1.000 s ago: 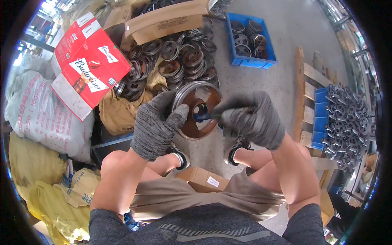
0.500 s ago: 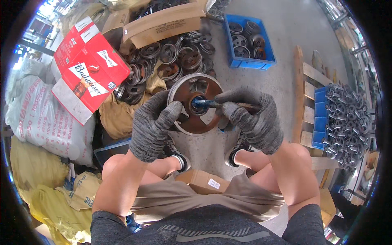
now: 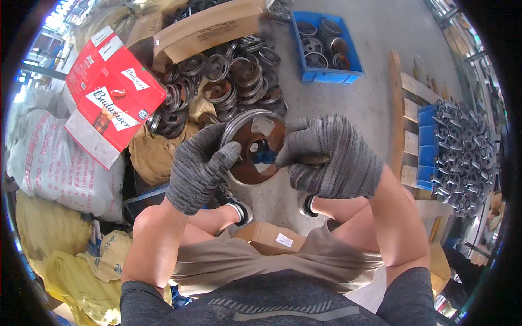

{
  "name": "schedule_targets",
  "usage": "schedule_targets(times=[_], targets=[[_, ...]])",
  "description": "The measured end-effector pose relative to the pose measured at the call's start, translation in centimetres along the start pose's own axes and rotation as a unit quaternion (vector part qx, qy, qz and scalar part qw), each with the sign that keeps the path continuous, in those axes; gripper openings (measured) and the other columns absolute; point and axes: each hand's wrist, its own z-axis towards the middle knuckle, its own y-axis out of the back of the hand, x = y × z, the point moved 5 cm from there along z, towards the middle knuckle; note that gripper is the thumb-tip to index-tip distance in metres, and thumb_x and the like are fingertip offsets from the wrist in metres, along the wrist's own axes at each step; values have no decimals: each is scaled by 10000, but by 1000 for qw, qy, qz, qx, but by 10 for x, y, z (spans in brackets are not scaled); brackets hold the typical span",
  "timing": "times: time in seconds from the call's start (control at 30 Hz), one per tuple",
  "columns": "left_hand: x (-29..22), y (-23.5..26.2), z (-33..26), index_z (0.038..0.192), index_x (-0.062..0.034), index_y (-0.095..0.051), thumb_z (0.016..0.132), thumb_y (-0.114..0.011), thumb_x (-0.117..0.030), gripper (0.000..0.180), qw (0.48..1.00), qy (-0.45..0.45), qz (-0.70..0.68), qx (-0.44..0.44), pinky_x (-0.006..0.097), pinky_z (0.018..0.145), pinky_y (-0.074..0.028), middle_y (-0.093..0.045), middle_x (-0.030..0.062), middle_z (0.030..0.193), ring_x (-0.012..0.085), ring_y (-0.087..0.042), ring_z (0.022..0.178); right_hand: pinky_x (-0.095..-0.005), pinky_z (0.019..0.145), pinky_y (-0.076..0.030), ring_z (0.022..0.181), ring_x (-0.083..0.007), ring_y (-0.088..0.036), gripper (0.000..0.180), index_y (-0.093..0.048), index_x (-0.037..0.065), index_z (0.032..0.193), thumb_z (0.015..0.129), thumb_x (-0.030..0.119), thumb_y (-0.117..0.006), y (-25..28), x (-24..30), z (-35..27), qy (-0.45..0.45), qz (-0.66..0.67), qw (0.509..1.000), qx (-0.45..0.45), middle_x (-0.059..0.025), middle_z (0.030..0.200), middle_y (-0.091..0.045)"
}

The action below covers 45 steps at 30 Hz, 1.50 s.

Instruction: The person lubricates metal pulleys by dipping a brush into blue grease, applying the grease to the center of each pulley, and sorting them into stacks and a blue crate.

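One wheel in hand, looks part-way through. Left hand (image 3: 198, 165), gloved, grasps the left rim of the metal wheel (image 3: 251, 165), thumb pressed on the brown inner face, fingers behind. Wheel is up in the air in front of the person, above the floor between the feet, face tilted toward the head and a little right. Right hand (image 3: 337, 157), also gloved, is at the wheel's right edge, fingers curled closed around a slim tool (image 3: 314, 160); only a tan bit of it shows between the fingers. Blue patch at the wheel's centre may be the tool's tip, but the glove covers the link, so can't tell for sure.

Progress, judged from how things lie: this wheel isn't finished with, as both hands are on it. Some similar wheels sit in the blue crate (image 3: 331, 76) ahead, possibly the done ones, though the crate alone doesn't prove it. A much bigger heap of wheels (image 3: 244, 76) lies beyond the left hand, below the cardboard box (image 3: 212, 35), so plenty seems left if that's the supply. Off to the right, the blue bin (image 3: 426, 146) with shiny metal parts (image 3: 462, 157) is well apart from both hands, untouched.
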Motion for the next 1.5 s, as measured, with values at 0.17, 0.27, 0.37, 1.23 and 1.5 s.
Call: schedule_targets(times=[0.17, 0.27, 0.37, 1.23, 1.5], targets=[[7, 1, 7, 1249, 18, -594, 917, -689, -219, 419, 999, -13, 41, -19, 287, 888, -485, -682, 65, 1060, 114, -591, 981, -348, 581, -467, 653, -198, -617, 115, -681, 12, 801, 699, -3, -628, 39, -7, -17, 7, -69, 996, -57, -83, 709, -609], [29, -4, 15, 1223, 2, -603, 917, -688, -208, 381, 998, 2, -46, -37, 282, 824, -518, -681, 70, 1038, 129, -624, 916, -277, 661, -511, 698, -127, -613, 148, -719, 48, 902, 758, 43, -686, 61, -14, -31, -83, -24, 990, -112, -71, 797, -663], [102, -19, 24, 1171, -13, -617, 925, -679, -237, 339, 983, 137, -123, -25, 276, 722, -552, -677, 84, 1029, 154, -660, 830, -251, 668, -499, 708, -69, -573, 145, -719, 43, 955, 816, 50, -676, 72, -29, -43, -124, -12, 973, -196, -43, 799, -669], [275, 208, 182, 1447, -101, -401, 805, -666, -533, 819, 758, 193, 501, -371, 471, 948, -484, -610, 254, 1226, 384, -620, 1102, -243, 614, -473, 676, -89, -604, 154, -704, 26, 1004, 874, 62, -630, 80, -60, -45, -260, -26, 917, -301, -38, 790, -646], [256, 187, 180, 1364, -134, -513, 829, -640, -435, 627, 786, 159, 576, -158, 464, 963, -479, -627, 244, 1205, 386, -592, 1161, -248, 652, -478, 705, -78, -592, 123, -696, 26, 971, 871, 78, -646, 75, -42, -41, -254, -71, 923, -280, -39, 791, -650]])
